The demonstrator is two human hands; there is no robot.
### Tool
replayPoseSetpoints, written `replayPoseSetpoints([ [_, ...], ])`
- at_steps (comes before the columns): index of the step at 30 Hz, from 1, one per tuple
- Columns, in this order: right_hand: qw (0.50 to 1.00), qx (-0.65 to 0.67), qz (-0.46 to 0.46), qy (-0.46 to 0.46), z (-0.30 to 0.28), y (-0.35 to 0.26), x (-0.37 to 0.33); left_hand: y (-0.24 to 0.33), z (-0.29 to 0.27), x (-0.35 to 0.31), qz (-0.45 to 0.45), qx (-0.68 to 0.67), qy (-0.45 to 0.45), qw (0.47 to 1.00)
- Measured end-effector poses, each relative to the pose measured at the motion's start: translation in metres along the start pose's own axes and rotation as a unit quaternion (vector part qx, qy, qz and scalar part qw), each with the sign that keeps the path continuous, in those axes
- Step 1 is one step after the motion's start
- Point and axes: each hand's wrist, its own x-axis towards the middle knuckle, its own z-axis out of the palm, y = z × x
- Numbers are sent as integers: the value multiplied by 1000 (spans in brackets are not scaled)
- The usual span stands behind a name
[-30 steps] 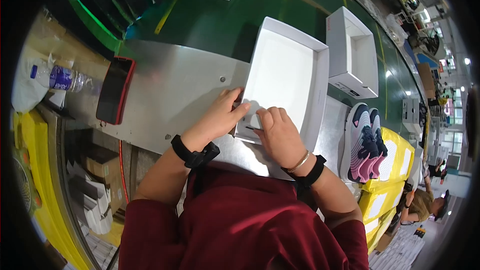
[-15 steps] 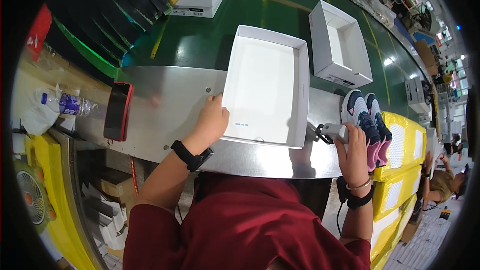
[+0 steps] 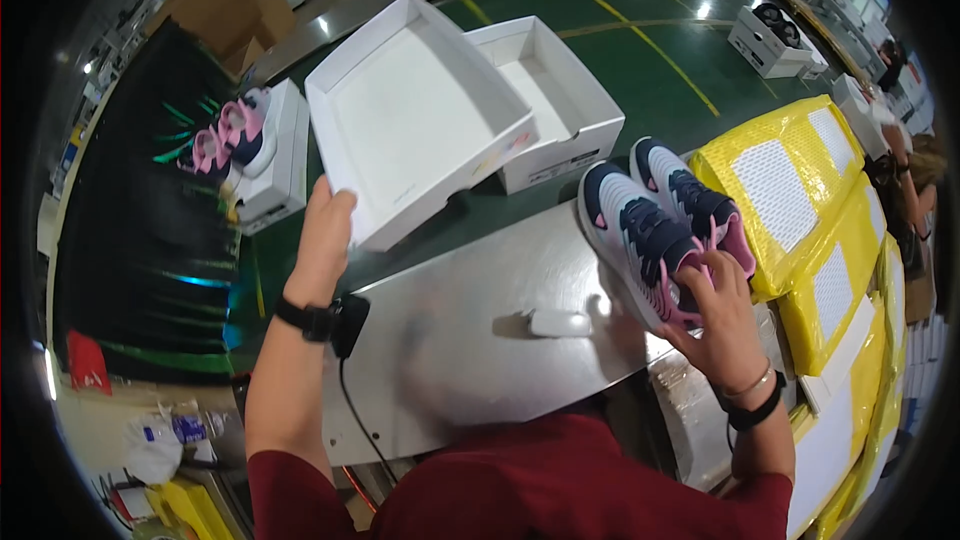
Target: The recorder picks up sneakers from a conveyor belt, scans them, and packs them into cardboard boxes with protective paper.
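Observation:
In my left hand is the near-left corner of a shallow white shoebox lid, its hollow side up. The lid is tilted over the conveyor and overlaps a deeper white shoebox behind it. My right hand grips the heel collar of a navy and white sneaker with pink lining, fingertips dipping into its opening. Its mate, a matching sneaker, stands just to the right. A small whitish device lies on the metal ledge between my hands; its kind is unclear.
Yellow-wrapped packages are piled at the right beside the sneakers. Another white shoebox with pink and navy shoes on it stands at the left by a black strip curtain. Farther along the green conveyor sits a box with dark shoes.
My left hand has lifted the lid off the ledge, forward over the conveyor. My right hand has let go of the small device, now on the ledge, and taken hold of a sneaker.

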Motion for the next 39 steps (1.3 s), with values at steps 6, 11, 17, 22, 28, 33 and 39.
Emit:
replayPoseSetpoints([
  [6,992,-94,11,-83,11,46,-14,-4,119,92,10,71,-37,997],
  [11,986,-27,25,-160,16,67,-2,-6,165,79,-129,71,-109,983],
  [17,974,195,105,43,1,73,-17,19,141,64,-115,24,-191,975],
  [22,905,344,179,174,-41,34,9,-7,108,45,-113,14,-224,968],
  [28,979,-132,-77,136,-53,-14,164,-78,43,0,11,319,-318,893],
  [33,976,-158,-109,101,10,-7,260,-69,1,-52,-31,457,-391,798],
  [39,980,-136,33,-138,67,-23,293,-115,-15,-94,32,488,-327,809],
])
